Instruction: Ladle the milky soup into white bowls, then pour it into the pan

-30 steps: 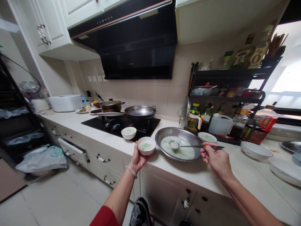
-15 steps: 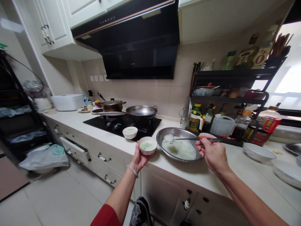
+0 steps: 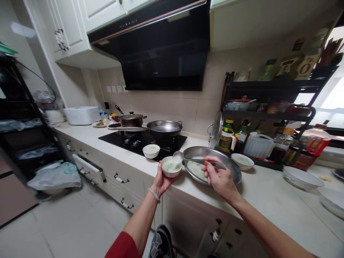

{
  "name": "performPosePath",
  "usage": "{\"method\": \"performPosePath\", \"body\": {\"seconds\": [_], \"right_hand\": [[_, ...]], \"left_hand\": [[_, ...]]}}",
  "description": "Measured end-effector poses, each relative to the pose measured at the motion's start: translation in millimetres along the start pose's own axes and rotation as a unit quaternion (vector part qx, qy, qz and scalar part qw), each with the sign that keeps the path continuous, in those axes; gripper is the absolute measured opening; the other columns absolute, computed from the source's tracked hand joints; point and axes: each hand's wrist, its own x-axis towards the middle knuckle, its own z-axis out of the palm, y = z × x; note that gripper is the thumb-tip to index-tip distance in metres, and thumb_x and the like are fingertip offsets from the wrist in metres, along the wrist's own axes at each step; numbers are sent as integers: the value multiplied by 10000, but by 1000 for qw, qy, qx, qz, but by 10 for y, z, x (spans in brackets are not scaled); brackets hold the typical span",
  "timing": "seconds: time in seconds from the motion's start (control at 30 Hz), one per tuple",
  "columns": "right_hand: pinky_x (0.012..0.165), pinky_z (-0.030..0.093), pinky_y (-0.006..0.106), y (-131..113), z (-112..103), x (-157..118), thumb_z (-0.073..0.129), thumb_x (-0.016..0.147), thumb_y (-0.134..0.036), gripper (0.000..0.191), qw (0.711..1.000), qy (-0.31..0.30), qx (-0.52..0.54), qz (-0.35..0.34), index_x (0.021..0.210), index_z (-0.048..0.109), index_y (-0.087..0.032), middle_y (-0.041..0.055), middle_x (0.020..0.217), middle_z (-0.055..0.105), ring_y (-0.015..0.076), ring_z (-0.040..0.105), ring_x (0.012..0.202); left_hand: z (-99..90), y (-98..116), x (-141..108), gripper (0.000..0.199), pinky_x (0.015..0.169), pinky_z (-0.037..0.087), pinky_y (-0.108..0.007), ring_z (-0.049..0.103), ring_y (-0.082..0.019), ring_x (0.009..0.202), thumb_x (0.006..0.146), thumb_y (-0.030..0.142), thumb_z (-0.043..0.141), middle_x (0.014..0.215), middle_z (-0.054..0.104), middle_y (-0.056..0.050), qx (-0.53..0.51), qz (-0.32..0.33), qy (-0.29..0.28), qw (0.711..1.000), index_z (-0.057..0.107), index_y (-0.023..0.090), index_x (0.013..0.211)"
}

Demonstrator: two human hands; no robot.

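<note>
Cupping a small white bowl (image 3: 171,174), the left hand (image 3: 162,182) is half open, its thumb up by the rim and its other fingers curved beneath. The right hand (image 3: 219,179) is closed round the handle of a ladle (image 3: 178,157), whose scoop tilts over the bowl's right side, a pale stream running into the green-flecked liquid. The bowl is at the counter's front edge; whether its base touches the surface, I cannot tell. Just beside it stands a wide steel basin (image 3: 234,167), partly hidden by the right hand.

Around these spreads the white counter (image 3: 264,204). A second filled bowl (image 3: 151,155) stands by the cooktop (image 3: 114,138), which bears a wok (image 3: 164,129) and a lidded pot (image 3: 131,120); a third bowl (image 3: 242,166) stands right of the basin. Behind rise a tiled wall and a black range hood (image 3: 163,57).

On the right, a black rack (image 3: 271,84) with bottles limits the depth, while a broad stretch of counter runs towards the near edge. Below that edge, left of the person, a drawer (image 3: 88,167) juts out over the pale tiled floor (image 3: 70,224).
</note>
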Motion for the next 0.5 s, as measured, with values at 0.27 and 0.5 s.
{"method": "performPosePath", "body": {"seconds": [0.27,0.5], "right_hand": [[408,478,231,123,-120,-218,526,960,-292,202,982,-65,-81,-161,1091,657,-211,51,780,675,122,577,490],[326,434,226,188,-487,-104,647,846,-557,404,991,129,-6,18,996,594,-186,24,637,640,129,536,421]], "left_hand": [[26,11,-7,725,764,570,-429,667,-344,1042,955,620,342,1277,626,-220,9,4,3,1000,374,133,1491],[-3,13,-2,719,749,576,-442,675,-344,1015,929,633,412,1251,642,-202,15,6,10,1000,404,165,1475]]}}
